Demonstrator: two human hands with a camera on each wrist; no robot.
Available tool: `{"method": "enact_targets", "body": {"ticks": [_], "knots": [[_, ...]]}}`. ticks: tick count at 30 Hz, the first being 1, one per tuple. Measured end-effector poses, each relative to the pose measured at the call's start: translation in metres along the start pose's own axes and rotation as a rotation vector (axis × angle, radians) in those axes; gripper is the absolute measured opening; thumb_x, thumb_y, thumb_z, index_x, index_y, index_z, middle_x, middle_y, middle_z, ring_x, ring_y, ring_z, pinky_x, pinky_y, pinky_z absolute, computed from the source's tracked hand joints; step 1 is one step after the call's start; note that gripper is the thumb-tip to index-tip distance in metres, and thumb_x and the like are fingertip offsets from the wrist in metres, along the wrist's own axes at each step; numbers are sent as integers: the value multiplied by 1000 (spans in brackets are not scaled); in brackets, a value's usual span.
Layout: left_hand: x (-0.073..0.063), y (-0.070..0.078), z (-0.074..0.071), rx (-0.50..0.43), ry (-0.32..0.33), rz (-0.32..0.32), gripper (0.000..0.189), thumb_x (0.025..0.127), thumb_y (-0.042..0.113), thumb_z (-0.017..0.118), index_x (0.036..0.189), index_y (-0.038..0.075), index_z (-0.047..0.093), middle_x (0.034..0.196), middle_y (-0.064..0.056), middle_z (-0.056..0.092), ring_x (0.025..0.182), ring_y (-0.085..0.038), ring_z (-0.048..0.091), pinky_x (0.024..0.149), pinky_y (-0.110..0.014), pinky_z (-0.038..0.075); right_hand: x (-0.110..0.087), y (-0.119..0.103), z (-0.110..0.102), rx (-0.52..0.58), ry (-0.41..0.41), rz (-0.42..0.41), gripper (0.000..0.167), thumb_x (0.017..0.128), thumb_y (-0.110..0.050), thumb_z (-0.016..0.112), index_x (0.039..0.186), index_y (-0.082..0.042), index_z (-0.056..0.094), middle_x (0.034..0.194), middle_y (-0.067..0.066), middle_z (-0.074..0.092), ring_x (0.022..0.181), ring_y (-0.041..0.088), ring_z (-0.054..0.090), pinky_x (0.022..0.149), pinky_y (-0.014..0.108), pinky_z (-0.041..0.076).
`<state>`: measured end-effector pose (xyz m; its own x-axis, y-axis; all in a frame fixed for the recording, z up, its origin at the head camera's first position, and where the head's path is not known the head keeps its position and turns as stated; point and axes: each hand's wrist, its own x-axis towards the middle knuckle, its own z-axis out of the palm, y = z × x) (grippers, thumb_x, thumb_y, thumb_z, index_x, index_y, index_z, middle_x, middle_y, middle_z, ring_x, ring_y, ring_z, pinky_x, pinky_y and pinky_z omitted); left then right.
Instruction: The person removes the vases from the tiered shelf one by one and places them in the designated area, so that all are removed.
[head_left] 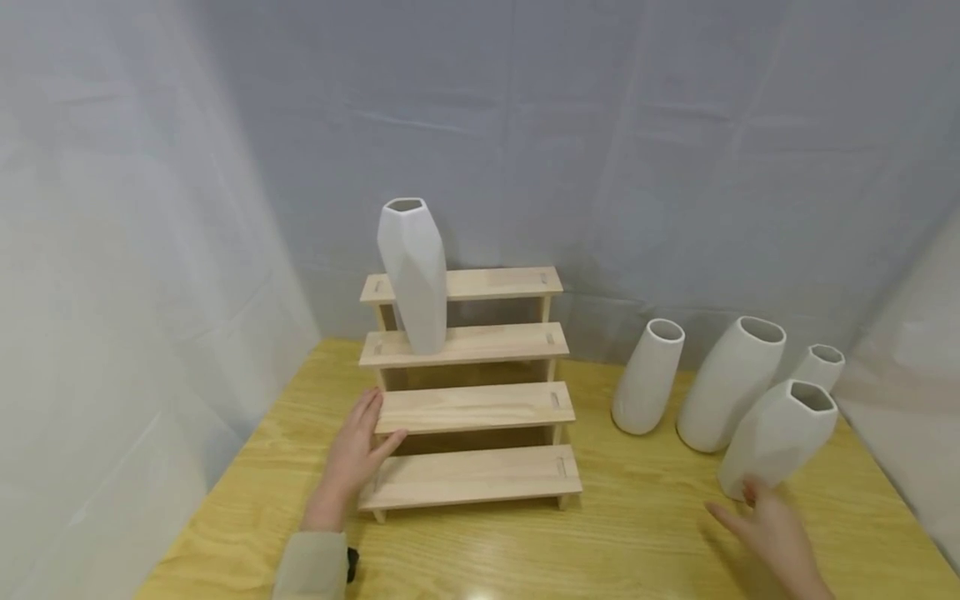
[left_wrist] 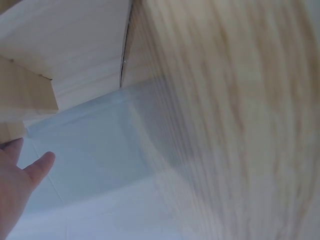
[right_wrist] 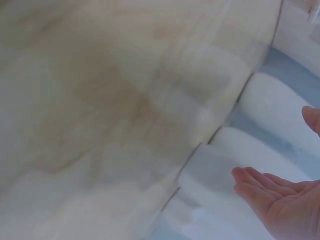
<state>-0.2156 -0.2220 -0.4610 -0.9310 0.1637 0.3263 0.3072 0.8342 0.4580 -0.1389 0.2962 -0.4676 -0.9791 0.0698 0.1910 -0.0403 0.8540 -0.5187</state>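
Note:
My left hand [head_left: 354, 454] rests against the left end of a four-step wooden display stand [head_left: 480, 475], thumb spread from the fingers. In the left wrist view the fingertips lie by a wooden part of the stand [left_wrist: 25, 95]. A tall white faceted vase [head_left: 416, 275] stands upright on the second step from the top, towards its left end. On the right, my blurred right hand [head_left: 776, 533] is at the base of a white vase with an angular mouth [head_left: 772, 437]. Its fingers [right_wrist: 260, 192] look extended in the right wrist view, thumb apart, with nothing gripped.
Behind that vase stand a slim round-mouthed vase [head_left: 648, 379], a wider round-mouthed vase [head_left: 731, 387] and a smaller vase [head_left: 817, 367], partly hidden. All are on the wooden table [head_left: 510, 558]. Pale cloth [head_left: 600, 167] hangs behind and at both sides.

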Motion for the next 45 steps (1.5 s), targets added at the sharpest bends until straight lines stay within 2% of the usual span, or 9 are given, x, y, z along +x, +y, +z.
{"method": "enact_targets", "body": {"ticks": [2, 5, 14, 20, 24, 34, 40, 45], "knots": [[0, 0, 0, -4, 0, 0, 76, 87, 45, 49, 138, -4, 20, 143, -17, 17, 130, -32, 15, 103, -47, 19, 3, -8, 1, 4, 7, -10, 55, 75, -31, 70, 98, 14, 49, 87, 34, 56, 77, 46, 54, 65, 51, 45], [1, 1, -1, -14, 2, 0, 76, 87, 44, 50, 138, -5, 21, 143, -17, 17, 130, -32, 15, 103, -47, 19, 8, -21, 2, 27, -10, 8, 67, 77, -34, 67, 110, 19, 43, 102, 39, 51, 93, 50, 49, 76, 56, 41], [0, 2, -2, -5, -1, 1, 76, 87, 43, 51, 137, -5, 22, 143, -18, 18, 129, -33, 16, 103, -47, 18, 25, -58, 11, 156, -3, -3, 72, 77, -33, 67, 121, 16, 38, 111, 35, 49, 103, 48, 45, 86, 56, 36], [0, 2, -2, -7, 7, 3, 76, 87, 43, 51, 137, -5, 22, 143, -18, 18, 129, -33, 17, 103, -47, 18, 41, -82, 17, 213, 35, -62, 72, 76, -33, 69, 123, 14, 39, 113, 31, 51, 104, 45, 47, 86, 54, 38], [0, 2, -1, -7, 7, 3, 76, 87, 44, 51, 137, -5, 22, 143, -18, 18, 129, -33, 17, 103, -47, 18, 50, -100, 19, 286, 28, -75, 73, 76, -31, 70, 125, 12, 38, 116, 30, 50, 107, 43, 45, 89, 53, 36], [-2, 2, -2, -17, 2, -12, 76, 87, 43, 51, 137, -5, 22, 144, -17, 16, 130, -33, 14, 104, -47, 17, 68, -152, 24, 352, 49, -165, 69, 73, -24, 73, 123, 11, 40, 117, 27, 50, 109, 38, 47, 89, 49, 39], [-1, 2, -1, -11, 6, -5, 76, 87, 45, 50, 137, -4, 22, 144, -16, 17, 130, -32, 15, 104, -47, 16, 81, -168, 31, 408, 47, -167, 72, 72, -25, 74, 124, 10, 40, 119, 27, 48, 111, 36, 46, 91, 46, 39], [-1, 2, -1, -6, 14, 1, 75, 87, 45, 50, 137, -5, 24, 143, -17, 18, 130, -32, 16, 104, -47, 17, 87, -183, 34, 400, 56, -200, 74, 72, -27, 74, 126, 9, 39, 119, 25, 49, 110, 34, 46, 91, 46, 39]]}}
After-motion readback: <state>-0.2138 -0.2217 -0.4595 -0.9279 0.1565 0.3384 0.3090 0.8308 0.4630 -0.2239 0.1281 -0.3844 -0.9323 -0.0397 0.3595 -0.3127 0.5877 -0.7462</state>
